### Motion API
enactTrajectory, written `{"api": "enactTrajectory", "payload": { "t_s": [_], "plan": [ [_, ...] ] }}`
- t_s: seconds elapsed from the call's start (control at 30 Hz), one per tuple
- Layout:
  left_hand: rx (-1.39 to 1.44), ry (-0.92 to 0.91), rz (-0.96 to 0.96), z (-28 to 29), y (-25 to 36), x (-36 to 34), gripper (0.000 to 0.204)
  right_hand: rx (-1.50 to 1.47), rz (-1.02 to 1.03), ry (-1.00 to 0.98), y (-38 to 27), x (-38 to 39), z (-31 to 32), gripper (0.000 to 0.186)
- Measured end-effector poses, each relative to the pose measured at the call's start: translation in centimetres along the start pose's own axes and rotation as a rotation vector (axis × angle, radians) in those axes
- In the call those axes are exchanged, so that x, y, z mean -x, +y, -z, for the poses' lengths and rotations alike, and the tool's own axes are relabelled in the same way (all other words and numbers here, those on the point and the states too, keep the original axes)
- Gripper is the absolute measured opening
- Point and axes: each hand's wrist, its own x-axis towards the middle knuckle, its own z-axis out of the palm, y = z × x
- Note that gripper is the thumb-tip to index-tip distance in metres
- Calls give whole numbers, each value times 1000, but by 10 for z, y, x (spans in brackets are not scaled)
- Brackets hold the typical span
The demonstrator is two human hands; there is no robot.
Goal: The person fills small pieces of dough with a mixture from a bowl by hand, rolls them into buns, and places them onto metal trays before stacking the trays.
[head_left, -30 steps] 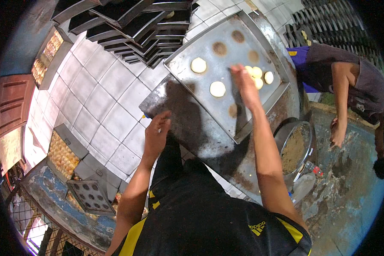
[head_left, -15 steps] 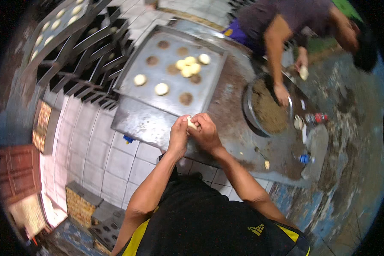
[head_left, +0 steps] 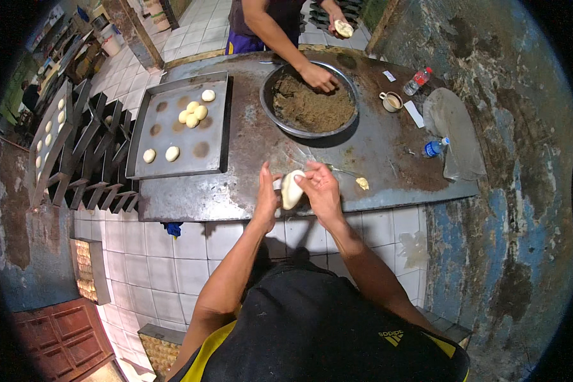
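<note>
A flattened piece of pale dough (head_left: 291, 191) hangs between my hands, in front of the table's near edge. My right hand (head_left: 323, 194) pinches its upper right side between thumb and fingers. On the other side, my left hand (head_left: 267, 197) has its fingers stretched out, close beside the dough; whether it touches is hard to tell. Ahead stands a wide metal basin (head_left: 276, 127) of brown crumbly filling (head_left: 309, 109). A co-worker's hand (head_left: 318, 77) reaches into it, while their other hand (head_left: 335, 16) holds a piece of dough (head_left: 344, 28).
A metal baking tray (head_left: 219, 143) with several dough balls (head_left: 172, 153) lies left on the table (head_left: 248, 184). Rightward are a cup (head_left: 391, 101), two bottles (head_left: 418, 81), and a spoon-like utensil (head_left: 344, 171) beside a yellowish lump (head_left: 362, 183). Metal racking (head_left: 99, 153) stands far left.
The view has swung right. The dough, pinched small between both hands before, now shows as a broad flat piece in my right hand. My left fingers have opened out.
</note>
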Motion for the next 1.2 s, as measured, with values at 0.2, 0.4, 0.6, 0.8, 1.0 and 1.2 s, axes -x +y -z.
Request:
{"api": "enactTrajectory", "payload": {
  "t_s": [0.2, 0.4, 0.6, 0.8, 1.0, 1.2],
  "plan": [
    [-553, -212, 81, 47, -49, -15, 30, 882, 405, -504, 34, -15, 10, 22],
    [-326, -323, -116, 31, -27, -86, 54, 901, 266, -78, 21, -209, 65, 17],
    [-274, -383, -227, -2, 20, -168, 79, 1513, 226, -166, 34, -377, 95, 27],
    [-493, -271, -251, -13, 42, -207, 56, 1745, 524, -184, 111, -386, 130, 8],
    [-604, -256, -420, -23, 57, -229, 55, 713, -342, -314, 38, -357, 102, 24],
    [-830, -127, -242, -76, 62, -216, 36, 1038, 288, -251, 6, -221, 20, 42]
  ]
}}
